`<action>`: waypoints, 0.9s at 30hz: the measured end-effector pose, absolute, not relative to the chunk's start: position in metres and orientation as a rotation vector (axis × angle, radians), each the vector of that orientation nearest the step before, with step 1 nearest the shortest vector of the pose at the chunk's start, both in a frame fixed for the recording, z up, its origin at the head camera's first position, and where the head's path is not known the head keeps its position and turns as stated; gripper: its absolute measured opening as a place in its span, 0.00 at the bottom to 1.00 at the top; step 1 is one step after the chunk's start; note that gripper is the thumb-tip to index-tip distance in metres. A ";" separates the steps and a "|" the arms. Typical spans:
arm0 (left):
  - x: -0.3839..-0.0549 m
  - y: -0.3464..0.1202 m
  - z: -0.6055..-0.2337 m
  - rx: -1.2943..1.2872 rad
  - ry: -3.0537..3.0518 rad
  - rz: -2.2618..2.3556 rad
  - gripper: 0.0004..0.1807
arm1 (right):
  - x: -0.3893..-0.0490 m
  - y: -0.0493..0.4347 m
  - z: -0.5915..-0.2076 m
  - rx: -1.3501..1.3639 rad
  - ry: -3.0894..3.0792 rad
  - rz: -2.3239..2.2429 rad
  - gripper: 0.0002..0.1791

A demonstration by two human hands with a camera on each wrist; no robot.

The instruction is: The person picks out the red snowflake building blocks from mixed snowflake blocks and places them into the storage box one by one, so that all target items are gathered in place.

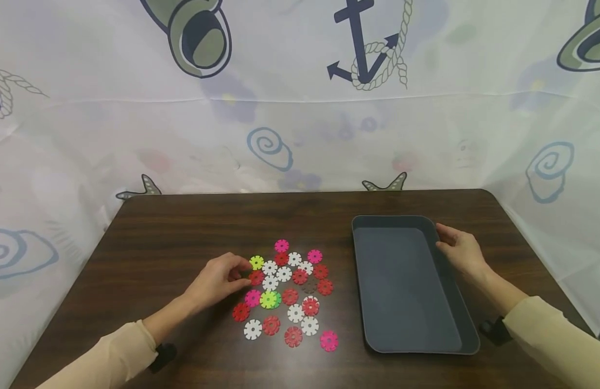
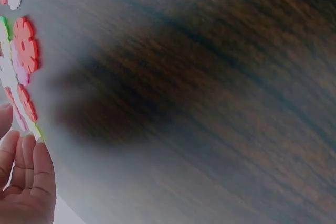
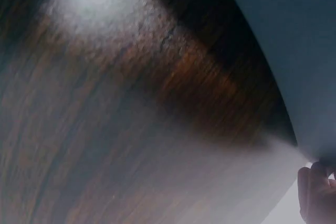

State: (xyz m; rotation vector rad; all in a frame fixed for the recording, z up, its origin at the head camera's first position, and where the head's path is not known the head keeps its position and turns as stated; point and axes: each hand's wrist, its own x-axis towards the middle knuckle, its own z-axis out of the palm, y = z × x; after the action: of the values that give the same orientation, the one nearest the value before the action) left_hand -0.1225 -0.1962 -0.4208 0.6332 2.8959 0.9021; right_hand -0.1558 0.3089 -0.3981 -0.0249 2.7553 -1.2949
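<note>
Flat notched plastic discs in red, white, pink and yellow-green lie in a loose patch left of centre in the head view, some overlapping. My left hand reaches in from the left, fingers lightly bent, its tips right at a yellow-green disc and a red disc. The left wrist view has the fingers beside the edge of the patch. To the right lies a dark grey rectangular tray. My right hand grips its right rim near the far corner, thumb over the edge.
A dark wood-grain table carries everything. Behind it hangs a pale curtain printed with anchors and shells. A single pink disc lies at the patch's near right, beside the tray. Dark wrist cameras sit below both cuffs.
</note>
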 end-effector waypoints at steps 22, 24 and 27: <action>-0.124 -0.177 -0.426 0.535 2.940 0.808 0.15 | -0.157 0.303 -0.401 0.160 2.862 -1.201 0.25; -0.125 -0.175 -0.425 0.536 2.934 0.808 0.14 | -0.157 0.303 -0.401 0.166 2.866 -1.206 0.25; -0.126 -0.174 -0.424 0.538 2.925 0.815 0.14 | -0.158 0.303 -0.401 0.166 2.873 -1.208 0.25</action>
State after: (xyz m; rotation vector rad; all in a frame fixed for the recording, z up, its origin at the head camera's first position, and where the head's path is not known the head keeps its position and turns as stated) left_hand -0.1257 -0.1739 -0.4242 0.5379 2.9252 0.8153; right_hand -0.1576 0.3029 -0.4013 0.1663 2.8730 -1.2077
